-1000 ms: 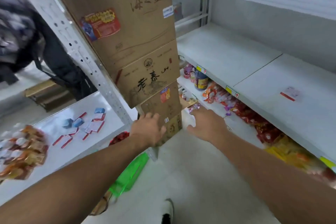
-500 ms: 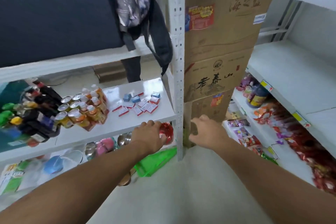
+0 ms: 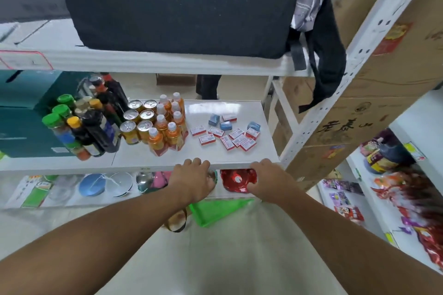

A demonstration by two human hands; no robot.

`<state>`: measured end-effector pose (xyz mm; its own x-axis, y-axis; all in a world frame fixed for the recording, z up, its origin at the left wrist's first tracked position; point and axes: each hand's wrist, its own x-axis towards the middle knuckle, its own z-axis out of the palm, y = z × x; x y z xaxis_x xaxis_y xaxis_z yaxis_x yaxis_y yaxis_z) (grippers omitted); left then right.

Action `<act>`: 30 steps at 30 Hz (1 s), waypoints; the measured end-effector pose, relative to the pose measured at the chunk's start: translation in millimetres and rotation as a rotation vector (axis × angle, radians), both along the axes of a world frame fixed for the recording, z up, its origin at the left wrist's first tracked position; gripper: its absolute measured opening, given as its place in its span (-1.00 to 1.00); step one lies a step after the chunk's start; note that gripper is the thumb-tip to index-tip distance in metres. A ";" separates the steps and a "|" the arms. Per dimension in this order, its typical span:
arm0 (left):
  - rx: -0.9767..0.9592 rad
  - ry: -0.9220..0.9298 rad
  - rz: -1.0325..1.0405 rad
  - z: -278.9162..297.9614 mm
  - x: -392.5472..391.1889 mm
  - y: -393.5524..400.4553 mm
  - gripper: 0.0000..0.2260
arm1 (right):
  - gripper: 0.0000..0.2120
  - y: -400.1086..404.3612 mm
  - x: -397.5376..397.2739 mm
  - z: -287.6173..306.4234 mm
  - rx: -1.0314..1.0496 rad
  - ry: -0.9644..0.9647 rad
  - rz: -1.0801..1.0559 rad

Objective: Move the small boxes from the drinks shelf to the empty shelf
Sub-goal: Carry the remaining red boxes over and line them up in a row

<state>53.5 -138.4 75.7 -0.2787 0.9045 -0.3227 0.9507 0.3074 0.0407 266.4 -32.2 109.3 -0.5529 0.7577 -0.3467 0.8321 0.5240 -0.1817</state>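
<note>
**A:** Swung left since a second ago: the cardboard stack that filled the middle then is now off at the right edge, and the drinks shelf (image 3: 239,160) sits dead centre. Both hands came along with the turn.

**B:** Holding anything?

**A:** Nope. Left hand (image 3: 191,179) and right hand (image 3: 271,179) are both at the shelf's front lip, fingers loosely bent, grip closed on nothing. My guess is they're parked there to reach in next.

**B:** And the boxes?

**A:** Small boxes (image 3: 227,134) are scattered flat on the shelf just right of the orange bottles (image 3: 167,129), behind the hands. Mostly red-and-white, a few pale blue ones at the back. Loose pile, some overlapping, so I'd scoop several at once.
</note>
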 end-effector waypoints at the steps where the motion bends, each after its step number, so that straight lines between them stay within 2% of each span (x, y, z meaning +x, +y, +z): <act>1: -0.009 -0.002 0.005 -1.1 -5.7 2.7 -0.49 | -0.38 2.6 -5.6 -0.3 -0.005 -0.007 0.009; 8: -0.030 -0.015 0.042 -13.7 -23.5 45.4 -0.47 | -0.36 47.3 -23.8 -19.3 0.001 -0.021 0.049; 13: -0.046 -0.015 0.090 -22.7 -25.0 75.2 -0.46 | -0.35 85.8 -27.8 -43.9 -0.087 0.086 0.076; 21: -0.035 -0.046 0.256 -40.9 -27.7 135.1 -0.47 | -0.32 163.3 -43.1 -83.3 -0.074 -0.038 0.182; 24: -0.009 -0.088 0.320 -54.5 -30.8 150.5 -0.50 | -0.30 181.6 -52.9 -93.9 -0.143 -0.023 0.194; 30: 0.009 -0.085 0.275 -88.1 -57.6 174.5 -0.50 | -0.32 213.0 -67.7 -125.6 -0.104 -0.064 0.191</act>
<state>-4.1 36.1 -12.4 -0.4859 0.8019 -0.3477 0.8248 0.5523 0.1209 198.7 180.8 -16.3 -0.6575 0.5996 -0.4564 0.7310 0.6545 -0.1932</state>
